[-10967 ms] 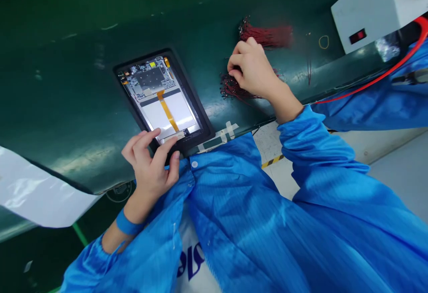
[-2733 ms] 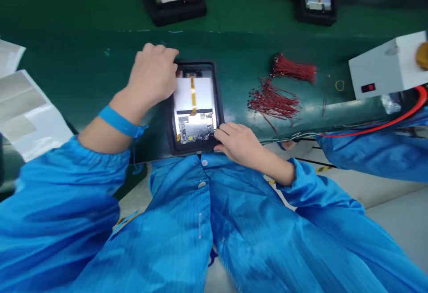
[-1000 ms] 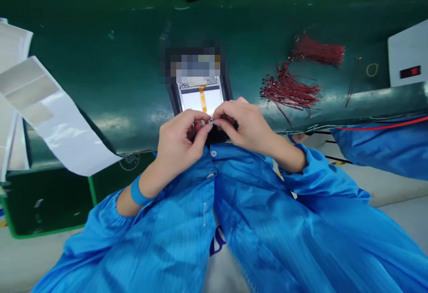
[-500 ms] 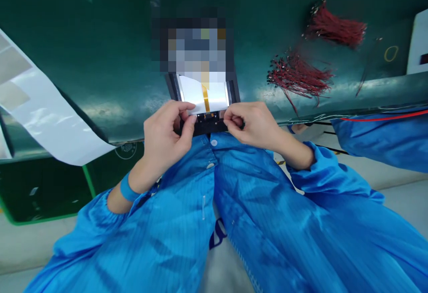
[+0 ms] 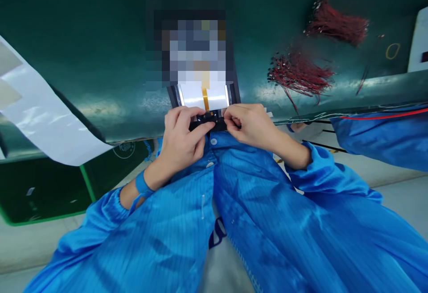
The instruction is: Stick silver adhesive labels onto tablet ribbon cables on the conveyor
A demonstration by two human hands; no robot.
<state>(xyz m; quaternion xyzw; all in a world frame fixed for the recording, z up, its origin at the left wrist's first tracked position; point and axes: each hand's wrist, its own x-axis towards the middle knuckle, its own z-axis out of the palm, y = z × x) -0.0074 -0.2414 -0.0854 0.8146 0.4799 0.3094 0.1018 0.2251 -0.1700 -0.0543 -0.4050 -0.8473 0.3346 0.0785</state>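
Observation:
An opened tablet in a black tray (image 5: 234,88) lies on the green bench (image 5: 100,61), right in front of me. Its white back panel (image 5: 192,94) carries an orange flex cable (image 5: 204,96); the far half is blurred out. My left hand (image 5: 182,139) rests on the tray's near edge, fingers curled, thumb and forefinger pressing at the black strip by the cable's end. My right hand (image 5: 250,123) is closed in a pinch at the same near edge, just right of the cable. What the fingertips hold is too small to name.
Two bundles of thin red wires (image 5: 301,74) lie on the bench to the right, with a yellow ring (image 5: 392,52) and a white box (image 5: 419,47) beyond. White sheets (image 5: 43,114) hang over the bench edge at left. Another person's blue sleeve (image 5: 384,134) is at right.
Both hands have drawn closer together on the tray's near edge. My left hand slid right over the black strip; the right hand barely moved.

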